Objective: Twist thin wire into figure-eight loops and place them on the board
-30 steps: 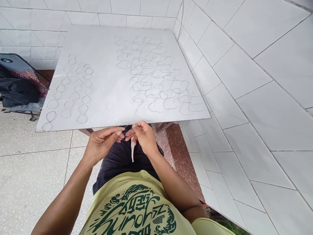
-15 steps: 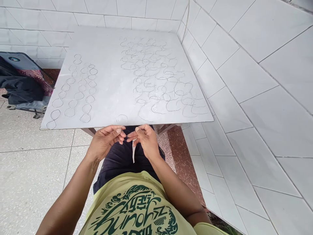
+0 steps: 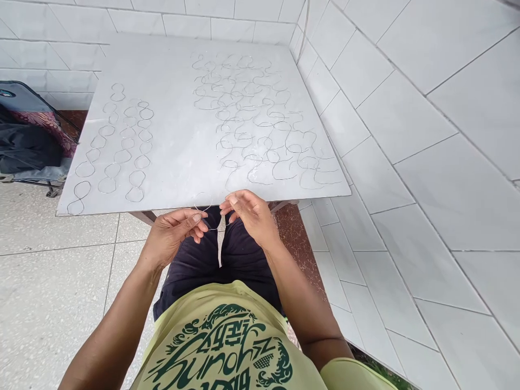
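A thin bent wire (image 3: 213,229) shows in the gap between my hands, over the lap and just in front of the table edge. My left hand (image 3: 179,227) pinches it between thumb and fingers, and a curved piece of wire arcs above the fingertips. My right hand (image 3: 249,214) has thumb and fingers pressed together at the wire's other side; the exact grip point is hidden. Below the right fingers hangs a narrow pale strip (image 3: 220,246); whether it is held or belongs to the trousers, I cannot tell.
A white-topped table (image 3: 170,157) stands ahead against tiled walls. Joined wire loops (image 3: 136,179) lie in columns at its left; many loose curved wires (image 3: 247,130) spread over its right half. A folding chair (image 3: 36,141) with dark cloth stands at far left.
My right hand has moved up and slightly right, away from the left hand, so more of the wire and pale strip shows. The view has shifted slightly.
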### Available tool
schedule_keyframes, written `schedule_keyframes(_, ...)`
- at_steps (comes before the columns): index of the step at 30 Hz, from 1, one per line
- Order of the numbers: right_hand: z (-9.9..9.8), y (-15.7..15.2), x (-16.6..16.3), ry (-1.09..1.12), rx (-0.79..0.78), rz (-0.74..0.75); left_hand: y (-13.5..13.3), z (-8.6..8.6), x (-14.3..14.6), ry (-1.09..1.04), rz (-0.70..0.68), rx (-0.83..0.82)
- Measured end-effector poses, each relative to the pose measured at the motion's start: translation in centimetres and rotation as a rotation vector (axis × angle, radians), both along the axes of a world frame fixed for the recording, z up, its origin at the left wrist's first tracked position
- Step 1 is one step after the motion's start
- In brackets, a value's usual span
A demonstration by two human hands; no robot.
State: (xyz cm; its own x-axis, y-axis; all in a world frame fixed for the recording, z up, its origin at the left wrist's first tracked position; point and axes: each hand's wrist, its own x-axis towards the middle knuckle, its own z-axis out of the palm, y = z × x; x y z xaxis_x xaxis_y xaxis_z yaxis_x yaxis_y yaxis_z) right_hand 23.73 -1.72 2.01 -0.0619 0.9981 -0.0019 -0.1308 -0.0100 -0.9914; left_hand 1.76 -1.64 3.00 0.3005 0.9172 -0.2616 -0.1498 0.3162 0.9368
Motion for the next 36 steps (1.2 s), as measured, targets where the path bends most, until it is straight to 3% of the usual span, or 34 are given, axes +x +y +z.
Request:
schedule_keyframes(5,0.7,0.7,0.0,-0.100,0.084,0.148,-0.4,-0.1,0.2,0.047,-0.050,-0.002)
schedule_keyframes(11,2.1,1.5,0.1,-0.392,0.141,0.258,-0.6,-0.2,0.3,0.129,-0.136,0.046)
schedule_keyframes(24,1.1,2.4,-0.9,-0.317,0.209,0.253,-1.1,-1.2,1.1,0.110,-0.197,-0.030)
schedule_keyframes(31,0.7,2.8,-0.7,-0.202,0.169,0.239,-1.4,-1.1,1.6,-0.013,-0.059,-0.079)
schedule_keyframes(36,0.2,1.3,0.8,-0.075,0.059,0.007,-1.2,-0.8,1.8,-0.055,0.092,-0.096)
